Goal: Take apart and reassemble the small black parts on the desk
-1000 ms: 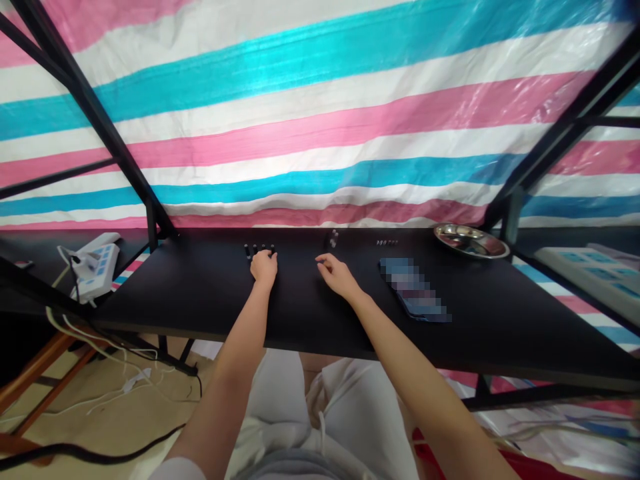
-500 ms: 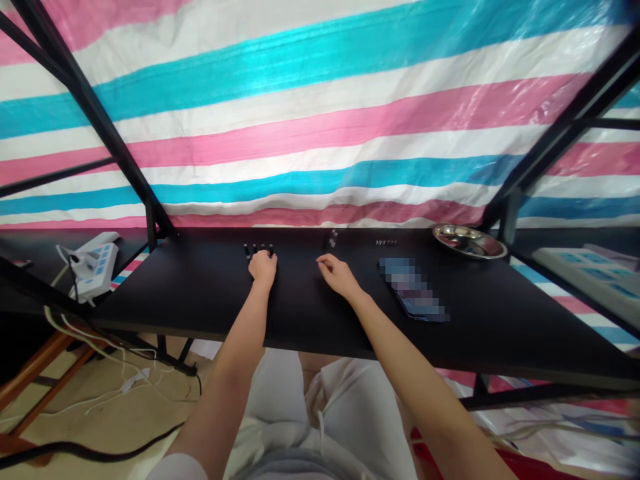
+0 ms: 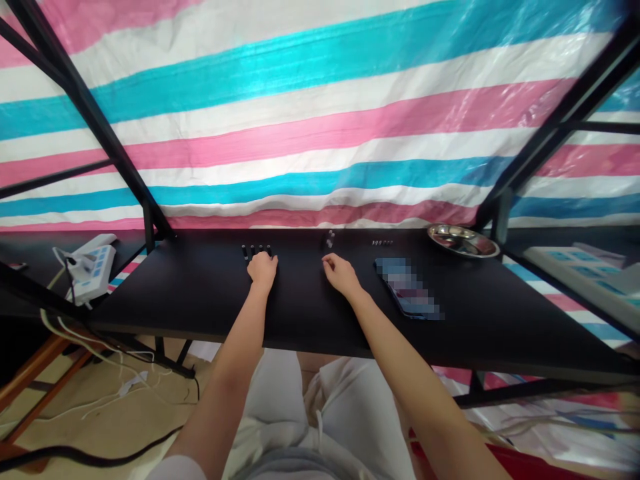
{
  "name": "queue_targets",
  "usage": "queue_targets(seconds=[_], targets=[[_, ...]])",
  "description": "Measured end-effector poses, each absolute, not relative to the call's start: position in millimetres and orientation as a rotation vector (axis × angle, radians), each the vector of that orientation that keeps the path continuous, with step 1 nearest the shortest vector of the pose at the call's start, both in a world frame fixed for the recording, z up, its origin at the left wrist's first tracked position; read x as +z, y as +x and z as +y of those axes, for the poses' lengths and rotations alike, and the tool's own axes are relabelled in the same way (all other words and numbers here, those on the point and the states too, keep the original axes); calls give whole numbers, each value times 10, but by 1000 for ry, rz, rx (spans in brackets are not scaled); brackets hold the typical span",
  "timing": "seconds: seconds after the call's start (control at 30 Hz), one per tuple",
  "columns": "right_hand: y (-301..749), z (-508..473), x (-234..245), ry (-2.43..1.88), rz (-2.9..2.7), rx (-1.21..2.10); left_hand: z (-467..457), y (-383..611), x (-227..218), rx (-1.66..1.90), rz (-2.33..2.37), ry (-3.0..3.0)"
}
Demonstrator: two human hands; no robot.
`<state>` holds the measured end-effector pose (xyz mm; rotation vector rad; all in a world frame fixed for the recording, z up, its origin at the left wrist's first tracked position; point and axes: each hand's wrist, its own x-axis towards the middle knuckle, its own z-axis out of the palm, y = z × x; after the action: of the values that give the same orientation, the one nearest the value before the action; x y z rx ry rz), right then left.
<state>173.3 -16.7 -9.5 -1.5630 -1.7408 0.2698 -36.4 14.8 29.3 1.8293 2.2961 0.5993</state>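
My left hand (image 3: 261, 270) is on the black table, just in front of a row of small dark cylinders (image 3: 245, 252) with pale tops. Its fingers curl down and away from me, and the hand itself hides the tips and anything in them. To the right, my right hand (image 3: 341, 273) is closed in a pinch, thumb and forefinger together. Whatever lies between those fingertips is too small to make out. Just beyond it is a little cluster of pale, greyish pieces (image 3: 330, 239). A short row of tiny silvery pieces (image 3: 383, 243) lies farther right.
A blurred-out phone-like slab (image 3: 409, 290) lies right of my right hand. Behind it sits a shiny round metal tray (image 3: 465, 241). White power strips (image 3: 95, 267) and cables are at the left. Black frame bars (image 3: 107, 133) flank the table, with striped sheeting (image 3: 310, 133) behind.
My right hand has shifted slightly right relative to the table, its fingertips staying pinched. My left hand remains at the row of dark cylinders. The view has turned a little to the right.
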Motion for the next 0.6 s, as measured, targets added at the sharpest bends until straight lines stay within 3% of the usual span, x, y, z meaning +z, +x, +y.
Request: queue_targets(seconds=[0.33, 0.6], targets=[[1787, -174, -117, -1837, -1699, 32, -48, 158, 184, 623, 1613, 2540], [1803, -144, -170, -1845, -1713, 35, 178, 438, 134, 429, 1639, 2674]])
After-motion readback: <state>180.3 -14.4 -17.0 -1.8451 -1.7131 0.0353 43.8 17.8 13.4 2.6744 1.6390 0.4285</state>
